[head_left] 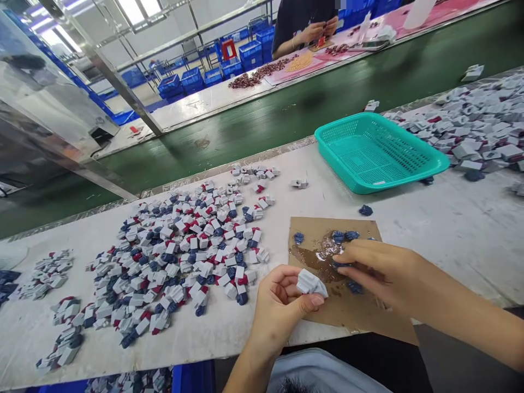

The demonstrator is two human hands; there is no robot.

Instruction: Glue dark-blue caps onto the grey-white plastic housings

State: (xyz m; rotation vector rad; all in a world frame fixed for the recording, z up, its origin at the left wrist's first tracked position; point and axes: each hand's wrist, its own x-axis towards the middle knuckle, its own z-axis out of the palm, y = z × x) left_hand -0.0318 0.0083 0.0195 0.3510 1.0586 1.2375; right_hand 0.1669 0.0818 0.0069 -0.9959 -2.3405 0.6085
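Between the thumb and fingers of my left hand (282,308) is a light grey plastic part (310,283), held just over the left side of a brown cardboard sheet (368,316). My right hand (374,267) reaches down to the cardboard, its thumb and fingers closed around a small dark blue piece (339,264), mostly covered by the fingertips. Wet-looking brown liquid (315,257) is spread on the sheet there. Several more dark blue pieces (351,236) lie around it on the cardboard.
A large pile of grey, red and blue parts (176,245) covers the table on the left. A green plastic basket (380,155) stands behind the cardboard. More grey parts (483,120) lie at right. Beyond runs a green conveyor belt (229,131); across it a person's hands (317,34) handle small pieces.
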